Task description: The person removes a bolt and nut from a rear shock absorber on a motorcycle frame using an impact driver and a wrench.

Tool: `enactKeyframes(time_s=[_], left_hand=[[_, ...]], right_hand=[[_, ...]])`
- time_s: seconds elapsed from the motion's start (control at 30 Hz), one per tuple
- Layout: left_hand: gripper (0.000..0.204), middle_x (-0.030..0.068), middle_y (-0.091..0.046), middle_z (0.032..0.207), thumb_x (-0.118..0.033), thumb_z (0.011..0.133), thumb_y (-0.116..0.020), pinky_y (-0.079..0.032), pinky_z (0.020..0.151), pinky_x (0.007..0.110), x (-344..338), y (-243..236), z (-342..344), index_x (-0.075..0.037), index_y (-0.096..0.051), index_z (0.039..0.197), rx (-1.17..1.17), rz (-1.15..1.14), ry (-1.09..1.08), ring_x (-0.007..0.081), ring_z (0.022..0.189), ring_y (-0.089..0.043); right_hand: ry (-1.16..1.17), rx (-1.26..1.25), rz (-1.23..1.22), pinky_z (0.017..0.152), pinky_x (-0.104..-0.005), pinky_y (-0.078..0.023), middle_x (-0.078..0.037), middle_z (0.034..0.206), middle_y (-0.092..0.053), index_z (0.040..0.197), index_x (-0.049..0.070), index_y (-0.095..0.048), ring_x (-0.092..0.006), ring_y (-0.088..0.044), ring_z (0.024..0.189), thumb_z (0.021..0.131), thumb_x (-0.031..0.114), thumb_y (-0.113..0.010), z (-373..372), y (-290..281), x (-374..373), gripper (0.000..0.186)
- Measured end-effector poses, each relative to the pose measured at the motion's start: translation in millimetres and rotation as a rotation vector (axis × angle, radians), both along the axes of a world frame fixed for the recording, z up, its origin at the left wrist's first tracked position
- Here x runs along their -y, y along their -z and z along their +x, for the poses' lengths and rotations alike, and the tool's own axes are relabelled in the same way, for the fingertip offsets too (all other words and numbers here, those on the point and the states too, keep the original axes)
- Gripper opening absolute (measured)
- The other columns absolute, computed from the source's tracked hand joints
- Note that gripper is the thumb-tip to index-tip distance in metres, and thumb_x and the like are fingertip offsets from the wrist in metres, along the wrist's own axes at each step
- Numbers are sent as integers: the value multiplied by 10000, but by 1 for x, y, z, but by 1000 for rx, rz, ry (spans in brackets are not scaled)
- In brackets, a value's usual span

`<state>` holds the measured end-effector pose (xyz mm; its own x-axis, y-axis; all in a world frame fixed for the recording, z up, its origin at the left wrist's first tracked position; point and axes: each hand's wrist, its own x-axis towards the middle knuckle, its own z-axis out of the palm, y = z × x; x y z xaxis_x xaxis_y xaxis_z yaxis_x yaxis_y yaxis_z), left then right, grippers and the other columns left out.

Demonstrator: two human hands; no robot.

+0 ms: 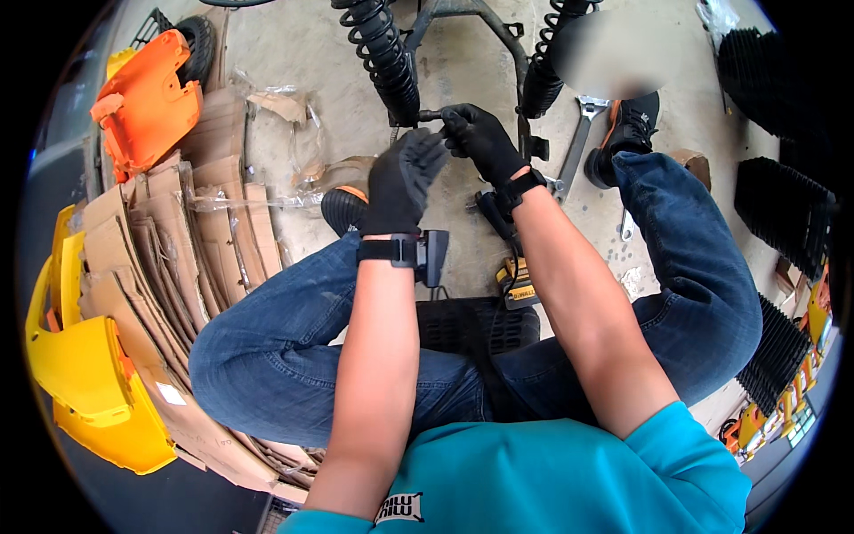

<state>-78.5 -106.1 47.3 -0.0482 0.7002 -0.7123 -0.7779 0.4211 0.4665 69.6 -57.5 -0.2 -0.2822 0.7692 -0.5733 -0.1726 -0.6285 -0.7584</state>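
My right hand [480,142], in a black glove, has curled fingers at a small dark bolt-like part [431,115] by the lower end of the left black coil shock [382,62]. My left hand [403,182], also gloved, is just below it, fingers bent together toward my right fingertips; what they hold is hidden. A second shock [547,67] hangs from the dark metal frame [480,18]. A power tool with a yellow-and-black battery [516,283] lies below my right hand. A large adjustable wrench [576,142] lies to the right, with a smaller wrench [626,224] nearby.
Stacked cardboard [213,249], orange panels [142,107], yellow panels [76,356] and a tire [197,53] are on the left. Black ribbed items [774,214] line the right. My legs and shoes surround the work area on the concrete floor [294,53]. A blurred patch covers the upper right.
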Motion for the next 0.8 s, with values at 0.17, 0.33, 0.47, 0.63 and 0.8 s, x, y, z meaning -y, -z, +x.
enactKeyframes(time_s=[0.17, 0.33, 0.47, 0.63, 0.8], left_hand=[[224, 107, -631, 873, -205, 918, -538, -500, 668, 313, -23, 8, -31, 0, -589, 993, -834, 35, 22, 191, 738, -608], [108, 157, -603, 898, -94, 910, -466, -506, 641, 399, -33, 97, -53, -49, -560, 941, -1655, 187, 409, 301, 736, -621], [333, 78, -595, 870, -351, 932, -446, -502, 555, 353, -37, 116, -43, -60, -588, 1016, -847, 111, 248, 198, 720, -599], [321, 29, -544, 778, -392, 929, -479, -474, 537, 336, -42, 97, -27, -101, -608, 972, -534, -86, 199, 182, 679, -568], [324, 5, -508, 737, -424, 910, -517, -425, 528, 313, -40, 91, -28, -115, -612, 928, -561, -134, 203, 152, 648, -521]], right_hand=[[75, -62, -5, 576, -245, -485, -56, 802, -633, 1026, 28, -583, -111, -587, 662, 948, 172, -543, -13, 8, 0, 169], [-105, -27, 25, 588, -231, -482, -46, 815, -632, 1028, 30, -587, -96, -581, 663, 953, 208, -534, -14, -4, -10, 200], [-256, 84, 122, 601, -209, -468, -12, 816, -620, 1039, 56, -605, -64, -562, 664, 958, 318, -551, -13, 2, -17, 279], [-306, 165, 187, 612, -206, -462, -2, 811, -615, 1029, 61, -614, -63, -551, 667, 952, 340, -548, -11, 6, -21, 297], [-319, 196, 222, 620, -218, -466, -3, 802, -605, 1036, 71, -615, -66, -534, 654, 956, 333, -536, -15, 5, -19, 286]])
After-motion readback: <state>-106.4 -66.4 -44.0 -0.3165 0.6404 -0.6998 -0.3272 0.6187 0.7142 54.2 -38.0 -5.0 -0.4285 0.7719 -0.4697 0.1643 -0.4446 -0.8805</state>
